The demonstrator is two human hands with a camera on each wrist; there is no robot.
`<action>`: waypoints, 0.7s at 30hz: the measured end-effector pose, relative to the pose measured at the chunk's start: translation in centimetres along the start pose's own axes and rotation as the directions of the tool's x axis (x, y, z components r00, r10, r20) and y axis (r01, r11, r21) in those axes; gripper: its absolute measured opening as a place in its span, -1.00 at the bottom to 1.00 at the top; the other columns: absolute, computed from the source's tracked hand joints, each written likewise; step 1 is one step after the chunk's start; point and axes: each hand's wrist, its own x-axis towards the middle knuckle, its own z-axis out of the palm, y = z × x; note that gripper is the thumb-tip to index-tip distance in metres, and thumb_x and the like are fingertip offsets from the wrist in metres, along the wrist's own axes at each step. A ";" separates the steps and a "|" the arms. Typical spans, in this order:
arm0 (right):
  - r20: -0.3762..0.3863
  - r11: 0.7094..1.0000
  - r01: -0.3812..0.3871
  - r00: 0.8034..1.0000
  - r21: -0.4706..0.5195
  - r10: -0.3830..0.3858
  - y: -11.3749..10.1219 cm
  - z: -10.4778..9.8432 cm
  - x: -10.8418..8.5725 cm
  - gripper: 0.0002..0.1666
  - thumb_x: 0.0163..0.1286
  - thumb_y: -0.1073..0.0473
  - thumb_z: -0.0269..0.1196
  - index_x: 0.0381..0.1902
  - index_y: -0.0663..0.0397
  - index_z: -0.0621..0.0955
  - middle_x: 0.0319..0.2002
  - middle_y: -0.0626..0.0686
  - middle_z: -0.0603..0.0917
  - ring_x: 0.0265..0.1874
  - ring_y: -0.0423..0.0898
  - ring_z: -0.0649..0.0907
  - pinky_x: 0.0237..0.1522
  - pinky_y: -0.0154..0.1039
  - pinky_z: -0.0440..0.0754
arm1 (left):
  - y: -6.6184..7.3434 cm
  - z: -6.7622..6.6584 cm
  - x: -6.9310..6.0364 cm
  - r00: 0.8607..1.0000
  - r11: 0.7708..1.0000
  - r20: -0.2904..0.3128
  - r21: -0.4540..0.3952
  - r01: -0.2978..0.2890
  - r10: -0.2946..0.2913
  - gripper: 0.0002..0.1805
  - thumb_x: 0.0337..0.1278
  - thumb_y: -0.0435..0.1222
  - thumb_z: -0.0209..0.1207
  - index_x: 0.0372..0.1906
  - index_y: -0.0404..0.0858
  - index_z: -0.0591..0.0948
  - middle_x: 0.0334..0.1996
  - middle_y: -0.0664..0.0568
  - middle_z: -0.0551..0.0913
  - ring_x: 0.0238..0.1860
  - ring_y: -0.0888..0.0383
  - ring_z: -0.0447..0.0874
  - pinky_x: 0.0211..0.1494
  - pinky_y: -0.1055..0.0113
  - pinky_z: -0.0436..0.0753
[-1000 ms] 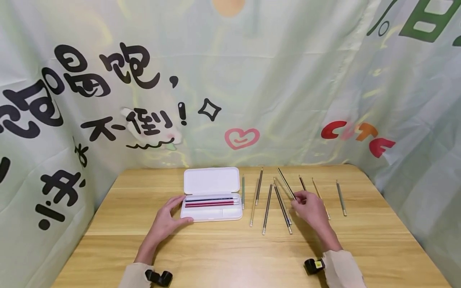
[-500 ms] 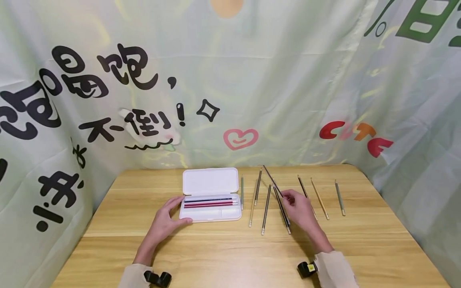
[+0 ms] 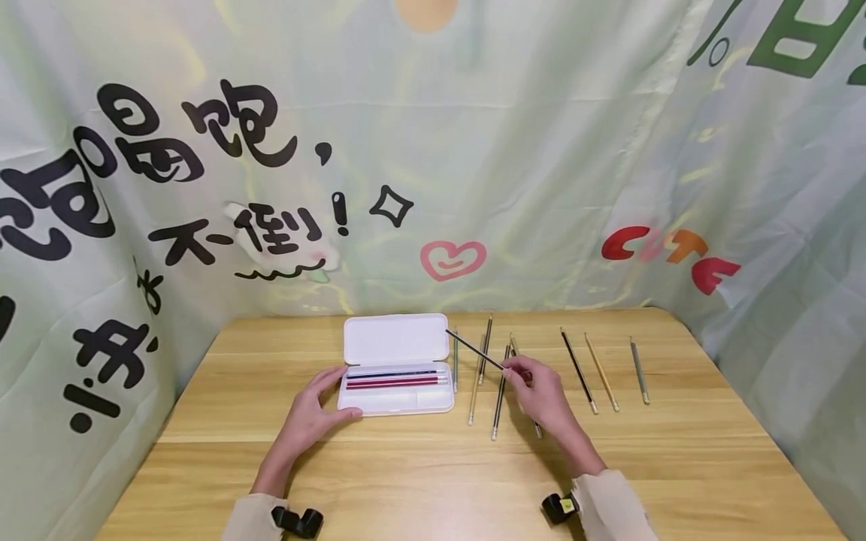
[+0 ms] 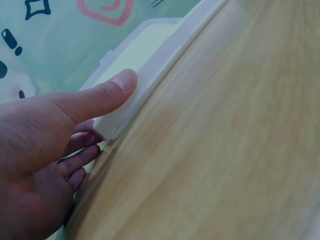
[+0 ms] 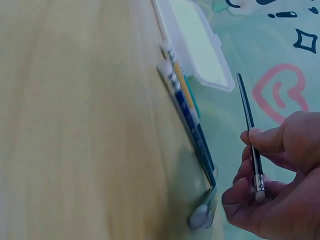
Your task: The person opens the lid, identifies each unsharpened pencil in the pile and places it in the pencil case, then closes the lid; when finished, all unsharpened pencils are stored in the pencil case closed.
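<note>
A white pencil case (image 3: 386,404) lies with its lid raised back on the table; a dark pencil and red pencils (image 3: 392,384) rest inside it. My left hand (image 3: 307,413) holds the case's left end, thumb (image 4: 117,89) on the front edge and fingers round the side. Between thumb and fingers, my right hand (image 3: 537,391) pinches a black pencil (image 5: 248,110) near its eraser end. That pencil is raised above the table, its far end pointing left toward the lid. Beneath the right hand lie other pencils, partly hidden.
Several loose pencils lie right of the case, among them a green one (image 3: 456,364) close beside it. Farther right are a black pencil (image 3: 579,370), a natural wood one (image 3: 601,372) and a grey one (image 3: 639,370). A printed curtain (image 3: 528,188) stands behind the table.
My right hand has moved left with the black pencil, from above the right-hand pencils toward the case, and the pencil has tilted farther left. My left hand stays on the case.
</note>
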 end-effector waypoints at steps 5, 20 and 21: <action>-0.008 1.000 0.006 1.000 0.030 -0.005 -1.1 0.8 0.2 -0.89 0.47 0.35 0.28 -0.11 0.25 0.72 -0.34 0.17 0.69 -0.39 -0.09 0.57 -0.40 -0.32 0.54 | 0.1 -0.1 -0.1 1.000 1.000 0.006 -0.004 -0.013 0.013 -0.02 -0.12 -0.07 0.62 0.46 -0.29 0.46 0.42 -0.21 0.43 0.46 -0.27 0.29 0.46 -0.30 0.24; 0.090 0.995 0.019 0.996 0.101 -0.028 -4.3 5.9 0.8 -0.86 0.43 0.40 0.27 -0.12 0.20 0.73 -0.27 0.03 0.68 -0.31 -0.14 0.58 -0.26 -0.29 0.61 | -0.4 -0.6 -0.6 1.000 0.999 0.015 -0.026 -0.024 0.025 -0.02 -0.12 -0.08 0.62 0.45 -0.28 0.46 0.42 -0.19 0.43 0.47 -0.26 0.29 0.47 -0.30 0.21; 0.097 0.995 0.024 0.995 0.099 -0.034 -4.4 6.3 0.8 -0.85 0.43 0.41 0.26 -0.12 0.21 0.73 -0.27 0.05 0.68 -0.30 -0.13 0.58 -0.25 -0.28 0.62 | -0.5 -0.6 -0.6 0.999 0.999 0.018 -0.026 -0.026 0.027 -0.02 -0.12 -0.08 0.62 0.45 -0.28 0.46 0.42 -0.19 0.43 0.47 -0.25 0.29 0.47 -0.30 0.21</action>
